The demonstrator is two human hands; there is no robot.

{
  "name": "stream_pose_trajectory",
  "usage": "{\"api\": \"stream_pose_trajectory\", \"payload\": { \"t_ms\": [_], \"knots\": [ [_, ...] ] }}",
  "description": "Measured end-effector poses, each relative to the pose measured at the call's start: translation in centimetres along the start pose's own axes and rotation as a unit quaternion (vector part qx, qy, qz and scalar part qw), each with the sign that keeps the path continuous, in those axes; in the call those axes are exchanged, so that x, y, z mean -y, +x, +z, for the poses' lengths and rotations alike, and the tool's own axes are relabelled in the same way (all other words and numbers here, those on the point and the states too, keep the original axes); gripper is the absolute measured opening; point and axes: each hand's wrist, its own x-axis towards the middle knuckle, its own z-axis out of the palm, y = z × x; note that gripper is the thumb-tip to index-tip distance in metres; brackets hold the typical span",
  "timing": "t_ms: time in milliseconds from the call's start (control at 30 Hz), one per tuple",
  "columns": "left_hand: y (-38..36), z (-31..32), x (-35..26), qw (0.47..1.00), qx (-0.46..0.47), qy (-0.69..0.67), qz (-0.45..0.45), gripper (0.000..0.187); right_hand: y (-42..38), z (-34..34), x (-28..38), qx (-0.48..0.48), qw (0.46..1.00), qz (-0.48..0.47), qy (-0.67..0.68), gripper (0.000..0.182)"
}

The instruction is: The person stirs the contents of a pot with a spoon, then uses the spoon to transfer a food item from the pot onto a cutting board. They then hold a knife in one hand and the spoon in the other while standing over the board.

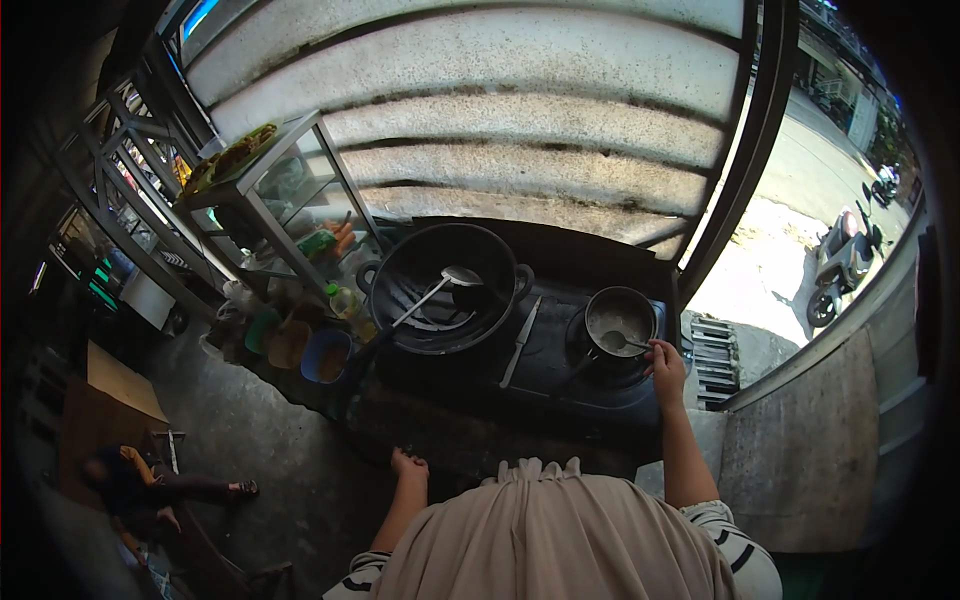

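My right hand [664,366] is closed on the handle of a spoon [617,341], whose bowl dips into greyish contents in a small saucepan [621,293]. The saucepan stands on the right burner of the black stove [455,385], its handle pointing toward the front left. My left hand [408,465] is low by the stove's front edge, fingers curled; what they hold, if anything, is hidden. On the left burner is a large dark wok [488,332], with a metal spatula [430,300] lying in it. A knife [522,342] lies between the two pans.
Left of the wok are a blue container [327,356], a bottle with a green cap [342,300] and a glass display case [290,190]. A person [145,480] sits at lower left. Corrugated sheeting [520,120] stands behind the stove; a motorbike [842,255] is outside.
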Motion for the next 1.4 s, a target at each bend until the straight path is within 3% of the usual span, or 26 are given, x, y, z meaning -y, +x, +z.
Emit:
{"api": "stream_pose_trajectory", "payload": {
  "t_ms": [100, 200, 333, 400, 533, 633, 700, 833, 933, 1033, 1067, 1133, 1233, 1300, 1333, 1367, 1400],
  "knots": [
    [0.5, -0.2, -0.1, 1.000, 0.006, -0.001, 0.008, 0.021, 0.2, 0.1, -0.2, -0.040, 0.999, -0.004, 0.035, 0.023],
    [1.1, -0.6, 0.0, 1.000, 0.006, -0.008, 0.003, 0.021, 0.0, 0.1, -0.1, -0.015, 0.999, -0.006, -0.051, 0.023],
    [0.9, -0.5, 0.1, 1.000, -0.010, -0.004, 0.000, 0.021, 0.0, 0.1, -0.1, 0.005, 1.000, 0.005, -0.002, 0.022],
    [0.8, -0.6, 0.1, 1.000, -0.009, -0.005, -0.001, 0.021, 0.0, 0.2, 0.2, -0.039, 0.999, -0.010, -0.012, 0.022],
    [1.3, -0.7, 0.1, 1.000, -0.009, -0.007, -0.003, 0.022, 0.0, -0.2, 0.3, 0.004, 0.996, -0.025, -0.080, 0.022],
    [1.4, -0.7, 0.3, 1.000, -0.017, -0.007, 0.005, 0.023, 0.4, -0.4, 0.4, -0.005, 0.999, 0.012, 0.037, 0.022],
    [1.2, -0.5, 0.1, 1.000, -0.020, -0.006, -0.002, 0.023, 0.5, -0.5, 1.3, -0.066, 0.998, -0.014, -0.019, 0.023],
    [0.9, -1.1, 0.1, 1.000, -0.017, -0.009, 0.000, 0.024, 0.6, -1.2, 1.7, -0.078, 0.992, -0.048, -0.081, 0.023],
    [2.0, -1.3, 0.4, 0.999, -0.042, -0.007, 0.011, 0.025, 1.2, -1.5, 1.8, -0.078, 0.996, -0.040, -0.021, 0.023],
    [4.4, -3.3, 0.7, 0.996, -0.057, 0.050, 0.045, 0.024, 1.9, -2.6, 0.8, -0.082, 0.965, 0.068, 0.239, 0.023],
    [5.2, -3.9, 0.8, 0.996, -0.072, 0.053, 0.024, 0.024, 2.0, -2.8, 0.5, -0.080, 0.965, 0.071, 0.238, 0.023],
    [6.5, -5.1, 0.8, 0.995, -0.086, 0.055, 0.004, 0.026, 2.1, -3.4, 0.9, -0.105, 0.886, 0.170, 0.417, 0.025],
    [6.4, -7.5, 1.2, 0.980, -0.091, 0.173, -0.037, 0.033, 1.7, -4.1, 1.5, -0.113, 0.852, 0.213, 0.464, 0.023],
    [4.4, -9.4, 1.4, 0.903, 0.057, 0.416, 0.089, 0.036, 1.5, -4.4, 1.7, -0.120, 0.834, 0.235, 0.485, 0.021],
    [5.8, -10.5, 1.7, 0.903, 0.058, 0.417, 0.089, 0.036, 1.4, -4.6, 1.7, -0.116, 0.822, 0.235, 0.505, 0.023],
    [7.1, -11.6, 1.9, 0.766, 0.113, 0.617, 0.143, 0.045, 1.3, -4.7, 1.7, -0.111, 0.811, 0.236, 0.524, 0.024],
    [8.8, -13.0, 2.0, 0.580, 0.160, 0.777, 0.186, 0.055, 1.1, -4.8, 1.8, -0.112, 0.811, 0.237, 0.523, 0.024]
  ]
}}
